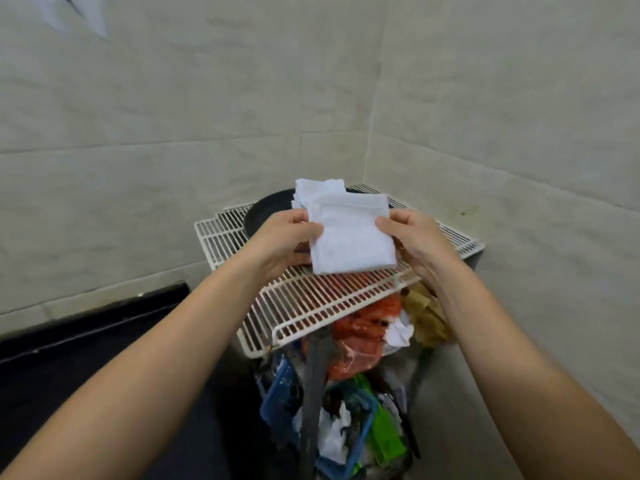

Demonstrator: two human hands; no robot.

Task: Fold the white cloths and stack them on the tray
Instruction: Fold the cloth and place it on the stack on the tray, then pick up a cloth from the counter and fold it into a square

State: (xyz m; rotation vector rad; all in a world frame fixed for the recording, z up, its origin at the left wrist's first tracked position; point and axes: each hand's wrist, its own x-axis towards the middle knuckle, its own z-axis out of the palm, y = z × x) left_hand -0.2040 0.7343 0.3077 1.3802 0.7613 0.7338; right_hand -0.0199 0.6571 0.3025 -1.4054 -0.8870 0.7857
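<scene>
A folded white cloth is held up between both hands above a white wire rack. My left hand pinches its left edge and my right hand grips its right edge. Behind it a stack of folded white cloths rests on a dark round tray at the back of the rack. The held cloth hides most of that tray.
The rack lies tilted over a bin of mixed rubbish: red plastic, green and blue items, crumpled paper. Tiled walls meet in a corner right behind the rack. A dark counter runs along the left.
</scene>
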